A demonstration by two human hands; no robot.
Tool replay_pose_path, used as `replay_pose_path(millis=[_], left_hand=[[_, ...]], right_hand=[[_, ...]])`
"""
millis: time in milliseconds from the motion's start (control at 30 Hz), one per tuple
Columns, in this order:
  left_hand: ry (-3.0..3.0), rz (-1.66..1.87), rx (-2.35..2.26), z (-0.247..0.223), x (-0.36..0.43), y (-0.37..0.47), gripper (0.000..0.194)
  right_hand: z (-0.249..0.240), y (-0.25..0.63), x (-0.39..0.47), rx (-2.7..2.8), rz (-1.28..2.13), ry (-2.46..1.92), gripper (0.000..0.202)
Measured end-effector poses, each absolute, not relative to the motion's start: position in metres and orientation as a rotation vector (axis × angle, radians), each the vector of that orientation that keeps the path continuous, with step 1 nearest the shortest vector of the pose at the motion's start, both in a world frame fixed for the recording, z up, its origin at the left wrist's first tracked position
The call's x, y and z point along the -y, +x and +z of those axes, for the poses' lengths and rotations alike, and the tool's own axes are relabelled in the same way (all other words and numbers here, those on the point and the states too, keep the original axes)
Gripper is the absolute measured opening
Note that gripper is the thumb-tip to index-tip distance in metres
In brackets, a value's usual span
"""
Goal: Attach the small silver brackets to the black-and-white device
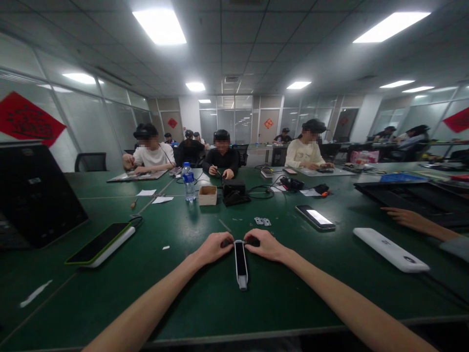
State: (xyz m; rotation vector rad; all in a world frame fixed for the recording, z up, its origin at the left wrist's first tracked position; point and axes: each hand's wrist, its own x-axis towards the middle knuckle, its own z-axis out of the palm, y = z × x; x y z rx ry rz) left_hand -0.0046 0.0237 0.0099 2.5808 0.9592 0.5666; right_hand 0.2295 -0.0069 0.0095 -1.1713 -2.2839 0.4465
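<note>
A slim white-edged device with a long black face (241, 264) lies lengthwise on the green table (205, 303). At its far end my left hand (216, 246) is closed in a pinch on the left side, fingertips by a small dark piece too unclear to name. My right hand (264, 244) pinches at the right side of the same end, also around something dark. Several small grey metal plates (262, 221) lie just beyond my hands.
A phone (315, 217) and a white power bank (390, 249) lie right; a green-edged phone (98, 243) lies left. Beyond stand a water bottle (188, 182) and a small box (208, 195). Another person's hand (410, 218) touches a black tray (414, 198). People sit opposite.
</note>
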Motion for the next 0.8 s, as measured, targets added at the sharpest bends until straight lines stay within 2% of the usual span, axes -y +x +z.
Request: replay_pose_path(millis=[800], left_hand=[[2.569, 0.566, -0.980, 0.0130, -0.0213, -0.0031, 0.015]], right_hand=[[0.0052, 0.2269, 0.0047, 2.258, 0.414, -1.157, 0.016]])
